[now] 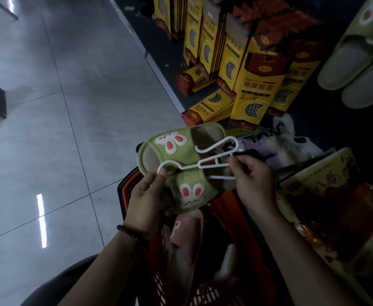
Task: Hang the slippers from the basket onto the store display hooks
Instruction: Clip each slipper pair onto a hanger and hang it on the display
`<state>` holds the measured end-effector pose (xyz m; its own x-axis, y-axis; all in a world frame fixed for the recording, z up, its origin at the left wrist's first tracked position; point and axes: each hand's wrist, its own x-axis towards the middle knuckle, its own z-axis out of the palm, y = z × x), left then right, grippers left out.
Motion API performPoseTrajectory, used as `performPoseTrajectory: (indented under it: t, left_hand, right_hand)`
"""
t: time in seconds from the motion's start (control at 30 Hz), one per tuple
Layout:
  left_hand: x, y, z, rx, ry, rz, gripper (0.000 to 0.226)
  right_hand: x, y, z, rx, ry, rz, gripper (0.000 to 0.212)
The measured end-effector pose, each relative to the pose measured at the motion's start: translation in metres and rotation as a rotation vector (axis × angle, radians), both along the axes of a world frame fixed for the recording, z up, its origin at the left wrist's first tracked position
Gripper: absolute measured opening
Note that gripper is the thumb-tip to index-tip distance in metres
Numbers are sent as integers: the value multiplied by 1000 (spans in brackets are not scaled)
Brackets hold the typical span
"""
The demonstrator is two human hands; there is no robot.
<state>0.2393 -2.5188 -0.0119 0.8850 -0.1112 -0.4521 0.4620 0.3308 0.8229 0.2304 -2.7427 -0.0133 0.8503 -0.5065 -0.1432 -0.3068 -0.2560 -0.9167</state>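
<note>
A pair of green slippers [182, 149], each marked with a white rabbit patch, is held above a red basket [123, 191] by both hands. The nearer slipper is gripped by the left hand [145, 195], whose fingers are curled round its outer edge. One fingertip is laid against the looped end of a white hanger [212, 162]. The other end of the hanger is pinched between the fingertips of the right hand [255, 180], whose remaining fingers are curled in. Between the two grips, the thin rods of the hanger are laid across the straps of both slippers. Whether the rods are threaded through the straps cannot be told.

A dark bead bracelet [132, 235] is worn on the left wrist. Directly beneath the left-hand grip, a pink slipper [181, 241] is seen lying in the basket, between the two forearms. Just beyond the right hand, a crumpled plastic bag [289, 133] is seen. Further beyond it, upright yellow packets [255, 93] are stacked in rows on a dark shelf base. Up and to the right of the right-hand grip, well apart from the held pair, another green pair [357, 69] is seen at the display. Beside the right forearm, a yellow and red box [335, 195] is seen. On the far side of the left hand, a grey tiled floor [48, 118] is spread out.
</note>
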Motion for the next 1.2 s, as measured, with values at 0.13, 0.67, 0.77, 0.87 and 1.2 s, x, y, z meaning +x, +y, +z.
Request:
performPoseTrajectory:
  t: [0.13,0.67,0.77,0.87,1.2]
  left_hand:
    - [4,3,1,-74,-7,-27,52]
    - [1,2,10,15,-82,-105,27]
    - [2,4,13,9,-78,-143,33]
    - [5,8,11,-8,-83,-187,37]
    - [10,33,44,397,-126,-436,69]
  right_hand:
    - [-1,6,1,45,24,92,24]
    - [2,-11,-1,-25,43,139,29]
    - [1,-10,-4,11,77,213,32]
    - [0,-9,-4,73,65,264,34]
    - [-14,19,-16,42,92,395,20]
